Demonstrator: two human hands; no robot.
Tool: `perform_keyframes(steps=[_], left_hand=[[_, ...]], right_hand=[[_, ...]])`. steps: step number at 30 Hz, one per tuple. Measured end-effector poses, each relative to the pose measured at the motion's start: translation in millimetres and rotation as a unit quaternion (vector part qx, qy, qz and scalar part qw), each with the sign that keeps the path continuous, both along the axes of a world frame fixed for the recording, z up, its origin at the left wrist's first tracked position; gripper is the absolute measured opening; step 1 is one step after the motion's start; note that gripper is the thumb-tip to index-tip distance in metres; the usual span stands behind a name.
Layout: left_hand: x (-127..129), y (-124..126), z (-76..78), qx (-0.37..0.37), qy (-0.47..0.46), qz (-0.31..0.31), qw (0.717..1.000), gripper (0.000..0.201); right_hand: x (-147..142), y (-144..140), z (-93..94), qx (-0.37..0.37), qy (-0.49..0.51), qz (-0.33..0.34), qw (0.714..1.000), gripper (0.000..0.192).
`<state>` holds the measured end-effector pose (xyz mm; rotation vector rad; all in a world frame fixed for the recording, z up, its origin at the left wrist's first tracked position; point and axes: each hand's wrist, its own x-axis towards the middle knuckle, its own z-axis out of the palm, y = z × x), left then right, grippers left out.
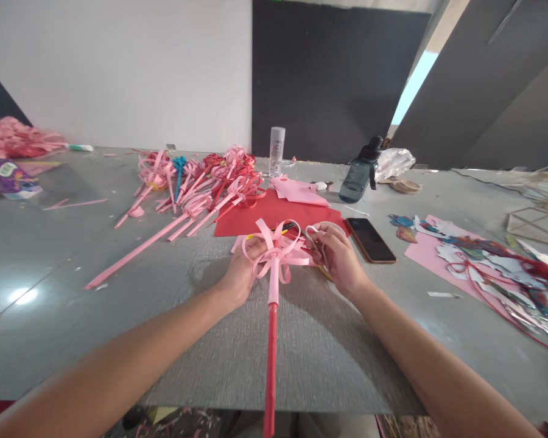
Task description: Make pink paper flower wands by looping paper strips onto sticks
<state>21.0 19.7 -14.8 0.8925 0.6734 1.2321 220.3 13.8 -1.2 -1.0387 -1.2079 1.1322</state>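
A pink paper flower (275, 258) with looped petals faces me, its pink-and-red stem (271, 359) running down past the table's front edge. My left hand (241, 272) is closed at the flower's left side, its fingertips partly hidden behind the petals. On the other side my right hand (340, 255) pinches a thin white loop (311, 231), whose kind I cannot make out. Partly behind that hand lies a round, roll-like thing (334, 226). Pink paper pieces and a dark, slim object (285, 227) lie just behind the flower.
Several finished-looking paper flowers (210, 188) are heaped at back left. Red paper (278, 210) lies ahead, pink sheets (301, 190) on it. A phone (371, 240), a dark bottle (358, 173) and a clear cylinder (276, 151) stand or lie beyond. Scraps cover pink paper (432, 258) at right.
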Motion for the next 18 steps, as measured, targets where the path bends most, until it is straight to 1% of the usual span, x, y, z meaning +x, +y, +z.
perform_keyframes(steps=[2,4,5,7,9,13,16,18], left_hand=[[0.4,-1.7,2.4,0.001,0.006,0.008,1.0,0.016],[0.7,-3.2,4.9,0.001,0.018,0.008,1.0,0.015],[0.8,-3.8,5.9,0.005,0.026,-0.002,1.0,0.014],[0.8,-4.3,7.1,0.021,0.042,-0.032,0.998,0.018],[0.6,-4.2,6.8,0.038,0.057,-0.047,0.997,0.022],[0.4,-2.7,3.6,0.049,0.078,-0.031,0.995,0.022],[0.4,-1.4,2.6,0.046,0.075,-0.044,0.995,0.022],[0.1,-0.4,3.0,0.043,0.072,-0.049,0.995,0.024]], right_hand=[[-3.0,-2.7,2.5,-0.024,0.035,0.04,0.998,0.028],[-4.7,-4.7,3.1,-0.042,0.074,0.067,0.994,0.032],[-5.0,-5.3,2.8,-0.046,0.089,0.075,0.992,0.033],[-5.1,-5.8,1.6,-0.045,0.103,0.075,0.991,0.035],[-4.8,-5.4,0.2,-0.046,0.107,0.074,0.99,0.041],[-4.9,-3.8,-1.5,-0.059,0.118,0.07,0.989,0.048],[-5.3,-3.9,-0.5,-0.068,0.12,0.069,0.988,0.05],[-5.5,-4.9,1.4,-0.066,0.104,0.066,0.99,0.05]])
